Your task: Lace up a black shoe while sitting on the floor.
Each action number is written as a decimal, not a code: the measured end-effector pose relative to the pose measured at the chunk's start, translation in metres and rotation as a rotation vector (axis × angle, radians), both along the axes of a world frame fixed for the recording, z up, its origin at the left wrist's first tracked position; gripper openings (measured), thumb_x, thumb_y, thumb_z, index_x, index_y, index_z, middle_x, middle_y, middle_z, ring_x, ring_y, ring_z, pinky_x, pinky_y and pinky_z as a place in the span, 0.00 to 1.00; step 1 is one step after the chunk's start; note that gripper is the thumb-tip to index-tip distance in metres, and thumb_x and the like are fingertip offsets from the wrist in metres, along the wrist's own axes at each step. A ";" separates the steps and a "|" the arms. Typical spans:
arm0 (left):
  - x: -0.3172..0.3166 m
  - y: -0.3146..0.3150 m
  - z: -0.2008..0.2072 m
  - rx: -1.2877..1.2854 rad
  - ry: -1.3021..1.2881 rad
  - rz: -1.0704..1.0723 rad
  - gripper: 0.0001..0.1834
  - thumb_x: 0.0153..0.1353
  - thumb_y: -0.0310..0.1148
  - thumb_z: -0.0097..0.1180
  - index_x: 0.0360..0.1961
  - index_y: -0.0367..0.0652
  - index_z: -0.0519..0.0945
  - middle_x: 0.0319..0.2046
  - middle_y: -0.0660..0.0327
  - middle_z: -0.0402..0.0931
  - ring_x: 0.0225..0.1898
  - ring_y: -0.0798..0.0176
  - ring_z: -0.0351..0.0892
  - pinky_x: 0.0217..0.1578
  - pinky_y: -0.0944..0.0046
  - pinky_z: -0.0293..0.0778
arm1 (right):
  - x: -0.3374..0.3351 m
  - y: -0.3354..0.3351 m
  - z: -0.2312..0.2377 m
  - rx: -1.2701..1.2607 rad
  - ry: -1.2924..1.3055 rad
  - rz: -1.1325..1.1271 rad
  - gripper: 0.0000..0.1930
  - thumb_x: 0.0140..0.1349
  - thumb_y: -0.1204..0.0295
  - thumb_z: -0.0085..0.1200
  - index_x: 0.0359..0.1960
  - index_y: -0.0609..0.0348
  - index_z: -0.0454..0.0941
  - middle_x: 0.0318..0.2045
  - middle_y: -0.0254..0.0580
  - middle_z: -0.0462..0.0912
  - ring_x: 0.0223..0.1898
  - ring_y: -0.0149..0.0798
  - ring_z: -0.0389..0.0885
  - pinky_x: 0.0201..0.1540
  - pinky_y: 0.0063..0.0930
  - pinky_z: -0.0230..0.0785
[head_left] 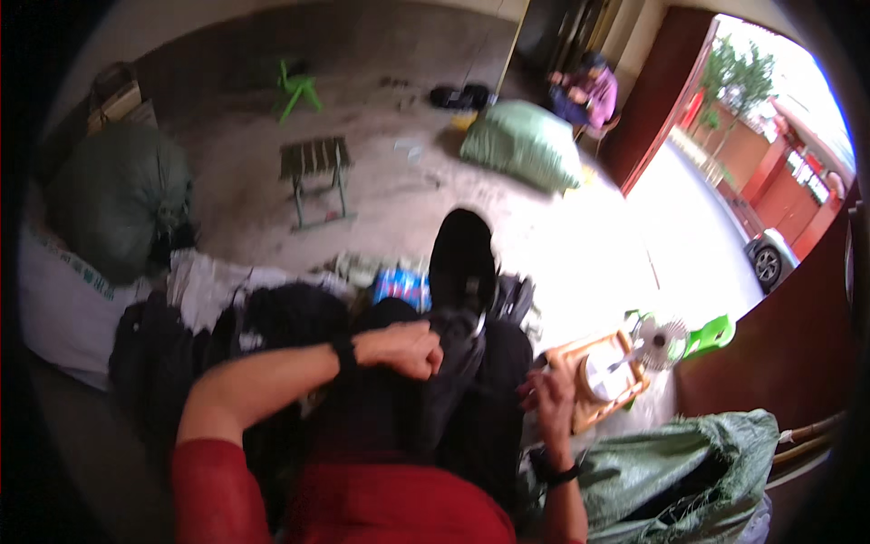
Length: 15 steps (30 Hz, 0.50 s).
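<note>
Over my lap, my left hand (403,350) is closed, its curled fingers at the edge of a black cloth piece (453,349) that they seem to grip. Just beyond it rises a rounded black shape (463,258); whether it is part of the cloth or a shoe I cannot tell. My right hand (552,399) is raised apart from the cloth, beside a wooden stool (589,419). Its bent fingers are blurred, and anything between them is too small to make out.
A small fan (662,343) stands by the wooden stool. Dark garments (290,317) and a blue packet (403,288) lie ahead. Green sacks (521,145) stand around, one (671,467) at my right. A folding stool (314,161) and a seated person (594,91) are farther off.
</note>
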<state>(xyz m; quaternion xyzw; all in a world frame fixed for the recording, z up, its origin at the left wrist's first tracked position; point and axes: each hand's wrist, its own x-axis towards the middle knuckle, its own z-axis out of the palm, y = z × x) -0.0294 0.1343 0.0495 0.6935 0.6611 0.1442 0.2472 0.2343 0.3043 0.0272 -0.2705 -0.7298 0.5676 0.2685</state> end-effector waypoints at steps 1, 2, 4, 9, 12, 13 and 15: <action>-0.002 -0.001 0.007 0.045 -0.109 -0.072 0.10 0.48 0.33 0.52 0.30 0.46 0.83 0.29 0.58 0.81 0.35 0.53 0.79 0.37 0.57 0.73 | -0.007 -0.009 0.003 -0.050 -0.014 0.007 0.10 0.68 0.68 0.50 0.42 0.62 0.77 0.29 0.41 0.83 0.22 0.26 0.77 0.25 0.19 0.69; -0.004 0.000 0.013 -0.036 -0.256 -0.063 0.11 0.47 0.32 0.52 0.31 0.43 0.83 0.30 0.57 0.82 0.35 0.53 0.80 0.38 0.56 0.74 | -0.011 -0.016 0.005 0.010 -0.038 0.030 0.09 0.68 0.69 0.50 0.42 0.61 0.77 0.29 0.40 0.83 0.23 0.26 0.77 0.25 0.20 0.69; -0.005 -0.003 0.019 -0.092 -0.293 -0.068 0.13 0.48 0.32 0.53 0.34 0.40 0.82 0.31 0.56 0.82 0.37 0.53 0.80 0.40 0.56 0.74 | -0.018 -0.026 0.004 0.164 -0.041 0.072 0.08 0.66 0.72 0.51 0.42 0.61 0.77 0.29 0.43 0.83 0.24 0.32 0.80 0.27 0.24 0.71; 0.009 -0.006 0.019 -0.165 0.028 0.052 0.24 0.51 0.52 0.63 0.40 0.43 0.79 0.43 0.54 0.79 0.50 0.51 0.73 0.46 0.51 0.71 | -0.029 -0.033 -0.013 0.501 -0.125 0.146 0.07 0.65 0.68 0.50 0.40 0.56 0.77 0.31 0.57 0.81 0.37 0.58 0.81 0.36 0.44 0.73; 0.019 -0.008 0.018 -0.035 0.216 0.060 0.21 0.49 0.50 0.64 0.37 0.46 0.81 0.35 0.56 0.81 0.45 0.50 0.77 0.42 0.49 0.74 | -0.032 -0.032 -0.022 0.559 -0.254 0.155 0.09 0.66 0.66 0.48 0.41 0.55 0.77 0.32 0.57 0.82 0.39 0.58 0.81 0.38 0.46 0.73; 0.019 -0.008 0.019 -0.032 0.184 0.064 0.19 0.49 0.48 0.64 0.36 0.47 0.82 0.34 0.56 0.81 0.44 0.50 0.78 0.42 0.49 0.74 | -0.032 -0.032 -0.023 0.534 -0.240 0.159 0.10 0.66 0.65 0.48 0.41 0.55 0.78 0.32 0.56 0.82 0.39 0.58 0.81 0.39 0.46 0.73; 0.015 -0.010 0.021 -0.013 0.073 0.060 0.16 0.50 0.45 0.63 0.36 0.47 0.82 0.35 0.56 0.81 0.44 0.48 0.78 0.42 0.50 0.74 | -0.032 -0.030 -0.024 0.516 -0.229 0.162 0.11 0.66 0.64 0.47 0.42 0.55 0.78 0.32 0.56 0.82 0.40 0.58 0.81 0.40 0.46 0.73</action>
